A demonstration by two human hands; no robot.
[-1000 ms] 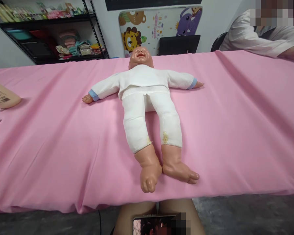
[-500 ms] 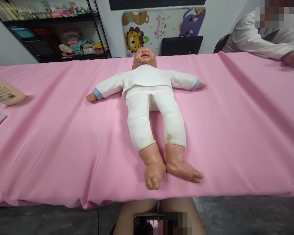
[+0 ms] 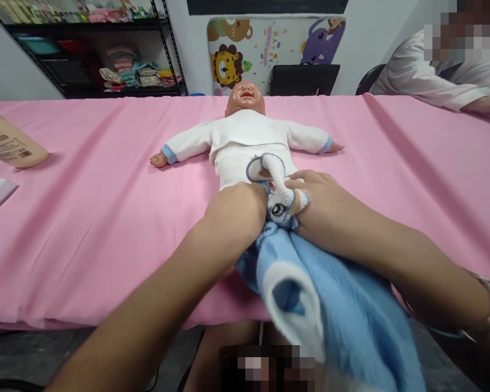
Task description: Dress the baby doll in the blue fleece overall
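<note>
Blue fleece garment [image 3: 335, 310] lies over doll [image 3: 249, 136] legs at near table edge, animal-face hood at doll's waist. Left hand [image 3: 239, 209] and right hand [image 3: 322, 201] both clamped on garment's top end. Doll supine on pink cloth [image 3: 85, 218], bottle [image 3: 8, 147] far left

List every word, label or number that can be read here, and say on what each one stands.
Nothing can be read for certain.
Bottle, far left: a printed label with a barcode, too small to read.
Animal mat against the wall: coloured letters, perhaps "HAPPY", too blurred to confirm.
Blue garment: a cartoon face, no words.
</note>
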